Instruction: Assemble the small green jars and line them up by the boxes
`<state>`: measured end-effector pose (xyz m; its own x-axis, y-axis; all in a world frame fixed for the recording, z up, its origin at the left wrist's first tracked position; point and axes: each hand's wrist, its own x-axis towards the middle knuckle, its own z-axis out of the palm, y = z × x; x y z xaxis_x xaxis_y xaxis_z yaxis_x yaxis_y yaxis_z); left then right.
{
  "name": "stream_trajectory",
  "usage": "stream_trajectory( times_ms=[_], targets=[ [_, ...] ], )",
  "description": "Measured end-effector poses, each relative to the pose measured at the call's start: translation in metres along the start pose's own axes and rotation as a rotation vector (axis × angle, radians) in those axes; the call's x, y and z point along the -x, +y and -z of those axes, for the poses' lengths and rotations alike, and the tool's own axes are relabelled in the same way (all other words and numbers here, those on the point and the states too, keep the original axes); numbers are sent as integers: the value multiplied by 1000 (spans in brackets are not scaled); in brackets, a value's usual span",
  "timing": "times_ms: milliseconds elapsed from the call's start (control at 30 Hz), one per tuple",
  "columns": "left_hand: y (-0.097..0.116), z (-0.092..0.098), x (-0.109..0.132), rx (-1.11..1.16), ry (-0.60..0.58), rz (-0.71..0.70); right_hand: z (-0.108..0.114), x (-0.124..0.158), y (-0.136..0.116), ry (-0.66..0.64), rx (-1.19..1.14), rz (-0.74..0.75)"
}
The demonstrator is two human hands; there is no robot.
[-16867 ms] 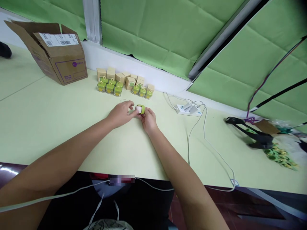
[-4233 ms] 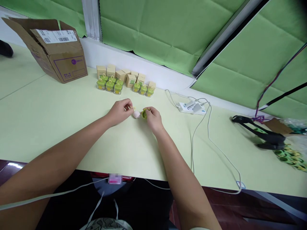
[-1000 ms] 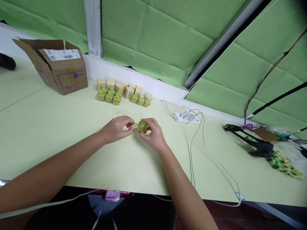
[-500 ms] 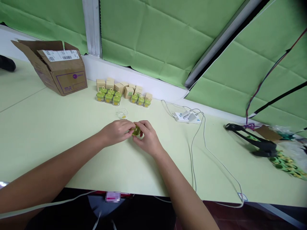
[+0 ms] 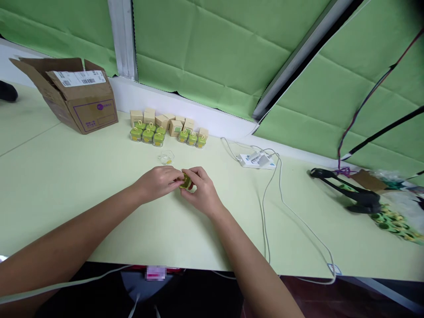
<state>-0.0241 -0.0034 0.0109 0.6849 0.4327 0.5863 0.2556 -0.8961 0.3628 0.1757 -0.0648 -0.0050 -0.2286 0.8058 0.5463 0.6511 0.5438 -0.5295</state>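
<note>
A small green lid (image 5: 186,181) is held between my two hands above the table, partly covered by fingers. My left hand (image 5: 159,182) pinches its left side with thumb and fingertips. From the right, my right hand (image 5: 202,191) curls its fingers and thumb around the edge. Just beyond them lies a small clear plastic container (image 5: 166,157) with a yellow mark, no lid on it. Farther back, several clear containers with green lids and loop handles (image 5: 147,134) stand in a group, and three more (image 5: 192,138) stand to their right.
Several small tan boxes (image 5: 149,116) line the wall. An open cardboard box (image 5: 94,110) stands at the back left. A white power strip (image 5: 256,160) with cables trailing to the front edge lies right of centre. A black stand-like object (image 5: 361,196) and green-yellow pieces (image 5: 394,223) lie far right.
The view has shifted slightly. Both hands keep hold of the lid, whose tilt and the finger positions differ a little. The containers and boxes stay in place.
</note>
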Motion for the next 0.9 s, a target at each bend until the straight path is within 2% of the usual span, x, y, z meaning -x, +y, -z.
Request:
stream_trajectory(
  times_ms=[233,467,900],
  targets=[
    [0,2,-1,73,29,47,0,1,1,28,-27,22],
    [2,6,-3,124,-57,80,0,1,1,26,-22,56],
    [2,10,-4,148,-151,116,1,1,0,23,-21,28]
  ],
)
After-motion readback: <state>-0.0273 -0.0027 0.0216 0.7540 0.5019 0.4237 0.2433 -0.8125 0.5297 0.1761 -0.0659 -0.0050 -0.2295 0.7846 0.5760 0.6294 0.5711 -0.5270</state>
